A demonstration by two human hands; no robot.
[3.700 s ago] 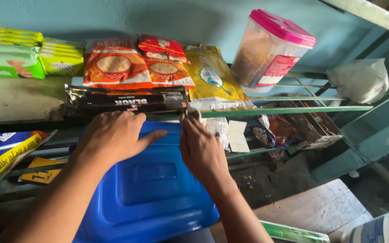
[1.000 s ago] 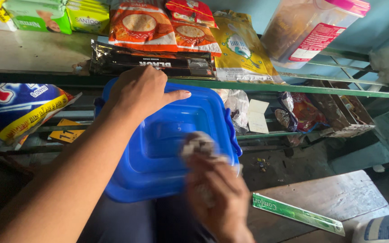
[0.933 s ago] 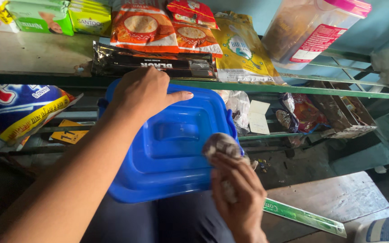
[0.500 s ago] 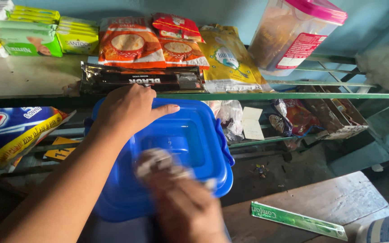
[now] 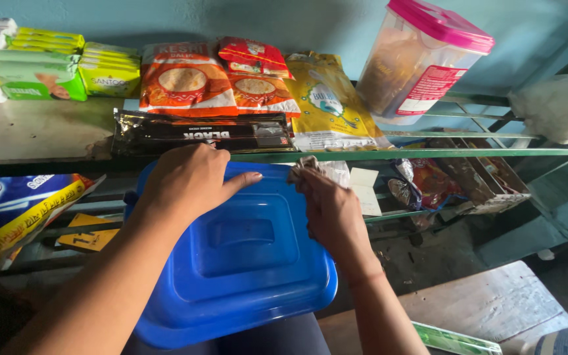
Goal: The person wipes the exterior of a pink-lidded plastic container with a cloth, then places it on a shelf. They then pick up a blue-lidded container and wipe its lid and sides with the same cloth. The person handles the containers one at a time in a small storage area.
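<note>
A: Starting at the left. The left hand (image 5: 189,181) is lying palm-down on the far left corner of the blue rectangular plastic lid (image 5: 238,256), fingers spread flat, pressing rather than gripping.

B: And the lid itself?

A: It is sitting just below the green-edged shelf (image 5: 428,153), tilting toward the person, with a raised rim and a sunken panel in the middle. It is looking glossy and unbroken.

B: The other hand?

A: The right hand (image 5: 333,213) is pinching a crumpled greyish rag (image 5: 317,169) at the lid's far right edge, fingers closed tight on the cloth.

B: Risks?

A: I am judging that the lid could be slipping: only one flat palm is steadying it, and I cannot tell what is carrying it underneath. A hard rub could also be bumping the long black foil packet (image 5: 202,133) lying on the shelf just above.
</note>
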